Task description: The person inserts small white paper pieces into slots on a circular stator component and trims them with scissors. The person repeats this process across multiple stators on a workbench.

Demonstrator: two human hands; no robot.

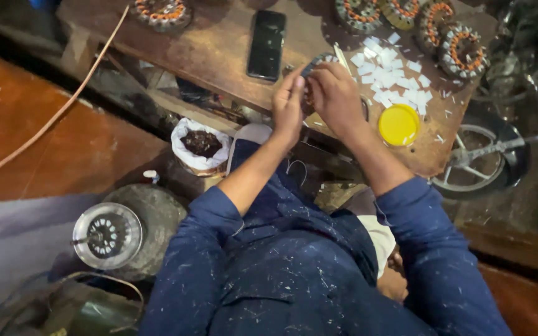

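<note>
My left hand (289, 106) and my right hand (334, 94) are close together over the front edge of a wooden workbench (219, 46). Between them they grip a round ring-shaped stator core (316, 61), grey with slots, mostly hidden behind my fingers. Both hands have their fingers closed on it. A pile of small white paper slips (393, 78) lies just right of my right hand. I wear dark blue speckled sleeves.
A black phone (266, 43) lies on the bench left of my hands. A yellow lid (398, 124) sits at the right. Several copper-wound stators (443, 31) line the far edge, another one (160, 12) at far left. A white bag (200, 146) and a round metal housing (107, 235) stand below.
</note>
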